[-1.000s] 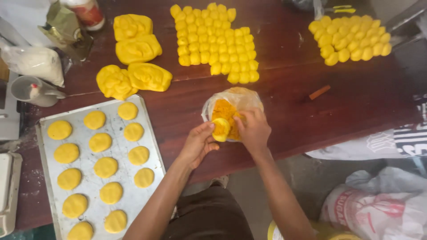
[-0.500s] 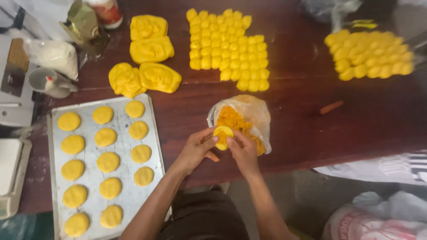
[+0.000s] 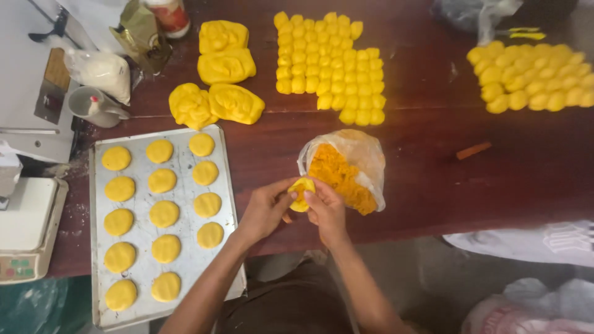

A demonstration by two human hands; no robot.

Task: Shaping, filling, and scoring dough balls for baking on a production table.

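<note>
Both hands grasp one yellow dough piece at the front edge of the counter

At far left, a white scale (image 3: 28,226) sits beside a metal baking tray (image 3: 185,272) carrying fourteen flattened yellow dough discs (image 3: 164,213) in three columns. Behind the tray lie four large yellow dough lumps (image 3: 226,77), with a small cup (image 3: 93,106) and a white bag (image 3: 102,71) to their left. The left hand (image 3: 266,207) and the right hand (image 3: 326,207) meet at the front edge of the dark wooden counter (image 3: 433,167), fingers closed around a small yellow dough piece (image 3: 302,193) held between them, just above the counter edge. Directly behind the right hand lies an open plastic bag of orange filling (image 3: 343,173). Further back sits a block of small dough portions (image 3: 328,62); a second block (image 3: 535,77) lies at far right
</note>
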